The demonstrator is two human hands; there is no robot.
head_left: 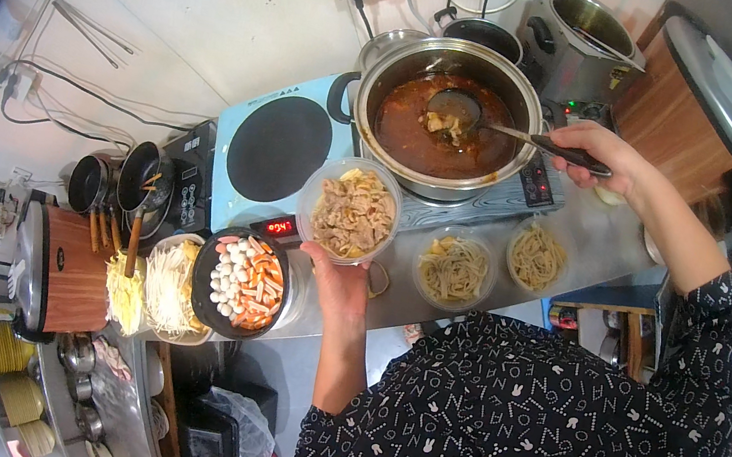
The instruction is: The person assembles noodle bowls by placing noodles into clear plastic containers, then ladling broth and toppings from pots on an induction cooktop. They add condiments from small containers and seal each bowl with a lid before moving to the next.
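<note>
My right hand [598,160] is closed round the dark handle of a ladle [455,107]. The ladle's bowl, with some pale food in it, is inside a large steel pot [367,101] of reddish-brown broth [398,131]. In my left hand [339,281] I hold up a clear round container [352,211], filled with sliced meat over what looks like noodles, in front of the pot. Two more round tubs, a nearer tub of noodles [454,272] and a second tub of noodles [537,257], stand on the counter to its right.
A light-blue induction cooker [280,147] is left of the pot. Front left are a black bowl of white balls and orange sticks [240,285] and a basket of enoki mushrooms [176,288]. Small pans [142,174] stand beyond; a steel fryer [578,51] is back right.
</note>
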